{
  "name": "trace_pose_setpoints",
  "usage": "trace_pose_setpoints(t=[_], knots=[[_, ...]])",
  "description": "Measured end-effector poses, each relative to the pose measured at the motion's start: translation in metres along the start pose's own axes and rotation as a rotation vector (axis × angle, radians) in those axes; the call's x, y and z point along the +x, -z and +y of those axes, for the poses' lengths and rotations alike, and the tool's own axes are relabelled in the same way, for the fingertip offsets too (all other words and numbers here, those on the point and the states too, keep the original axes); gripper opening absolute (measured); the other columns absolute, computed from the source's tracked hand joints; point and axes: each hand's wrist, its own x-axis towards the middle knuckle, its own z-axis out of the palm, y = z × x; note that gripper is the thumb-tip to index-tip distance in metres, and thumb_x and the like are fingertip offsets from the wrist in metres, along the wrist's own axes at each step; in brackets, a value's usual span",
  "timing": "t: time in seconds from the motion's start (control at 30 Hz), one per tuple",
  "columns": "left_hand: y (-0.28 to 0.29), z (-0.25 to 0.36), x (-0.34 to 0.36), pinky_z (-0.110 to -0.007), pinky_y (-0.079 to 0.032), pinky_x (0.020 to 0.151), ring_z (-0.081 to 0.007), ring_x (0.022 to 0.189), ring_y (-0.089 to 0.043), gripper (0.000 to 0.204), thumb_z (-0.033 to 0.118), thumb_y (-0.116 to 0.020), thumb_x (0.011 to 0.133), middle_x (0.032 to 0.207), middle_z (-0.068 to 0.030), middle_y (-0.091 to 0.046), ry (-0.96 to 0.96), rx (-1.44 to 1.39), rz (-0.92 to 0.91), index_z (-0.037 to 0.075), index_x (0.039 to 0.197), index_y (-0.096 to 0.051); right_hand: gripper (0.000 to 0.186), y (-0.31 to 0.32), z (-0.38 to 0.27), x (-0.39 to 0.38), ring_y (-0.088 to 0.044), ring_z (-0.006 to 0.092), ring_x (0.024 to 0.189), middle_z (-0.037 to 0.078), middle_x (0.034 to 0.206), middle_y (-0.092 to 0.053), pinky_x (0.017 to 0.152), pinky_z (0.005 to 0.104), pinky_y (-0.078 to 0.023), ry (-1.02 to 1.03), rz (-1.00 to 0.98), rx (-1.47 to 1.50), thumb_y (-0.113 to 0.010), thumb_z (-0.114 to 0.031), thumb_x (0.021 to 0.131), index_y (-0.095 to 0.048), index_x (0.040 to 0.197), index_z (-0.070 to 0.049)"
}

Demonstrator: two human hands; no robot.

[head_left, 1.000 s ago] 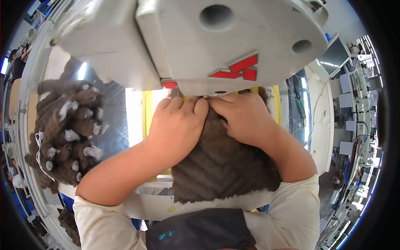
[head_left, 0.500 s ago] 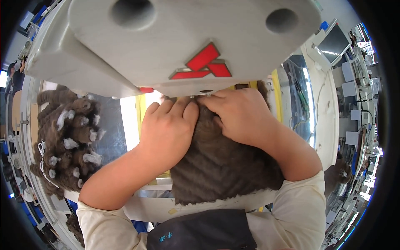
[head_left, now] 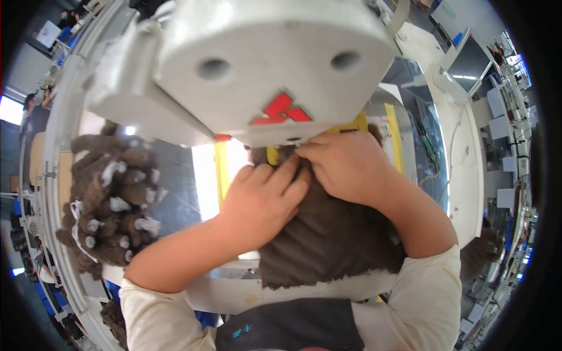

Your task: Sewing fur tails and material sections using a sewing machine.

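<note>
A large brown fur piece (head_left: 333,245) with faint diagonal ridges lies beneath a pale machine head (head_left: 275,76) bearing red shapes and two dark holes. My left hand (head_left: 260,205) rests on the fur's left side, fingers bent and pressed together, their tips on the fur. My right hand (head_left: 351,169) is higher, just below the machine head, with thumb and forefinger pinched at the fur's far end. The exact fingertip contact is partly hidden. Yellow strips (head_left: 393,140) run along the lit worktop on either side.
A heap of brown fur pieces (head_left: 102,216) with white tufts sits at left. A tilted screen (head_left: 468,61) stands upper right; more fur (head_left: 480,254) is below it. A worker (head_left: 38,114) is at far left, beyond a metal rail; rows of equipment line the right edge.
My left hand has shifted slightly down, away from the machine head, its fingers less tightly curled. My right hand stays at the fur's far end. The camera's view has shifted.
</note>
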Motion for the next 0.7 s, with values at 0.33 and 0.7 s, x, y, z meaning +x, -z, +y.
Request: trace_pose_setpoints(t=[0.33, 0.7], knots=[[-0.004, 0.011, -0.004, -0.039, -0.051, 0.078, -0.0247, 0.089, -0.067, 0.049, 0.024, -0.078, 0.071, 0.133, -0.015, -0.068, 0.011, 0.07, -0.022, 0.01, 0.117, -0.066, 0.031, -0.001, 0.004, -0.006, -0.073, 0.0267, 0.099, 0.004, 0.116, -0.076, 0.085, 0.041, -0.059, -0.036, -0.129, -0.046, -0.061, -0.015, 0.088, -0.079, 0.113, -0.015], [-0.008, 0.007, 0.0, -0.037, -0.052, 0.079, -0.023, 0.086, -0.07, 0.032, 0.019, -0.066, 0.085, 0.125, -0.0176, -0.072, -0.04, 0.084, 0.021, 0.003, 0.114, -0.065, 0.031, 0.0, 0.011, -0.005, -0.073, 0.0257, 0.099, 0.002, 0.117, -0.077, 0.086, 0.0404, -0.059, -0.057, -0.098, -0.021, -0.061, -0.016, 0.089, -0.08, 0.113, -0.017]])
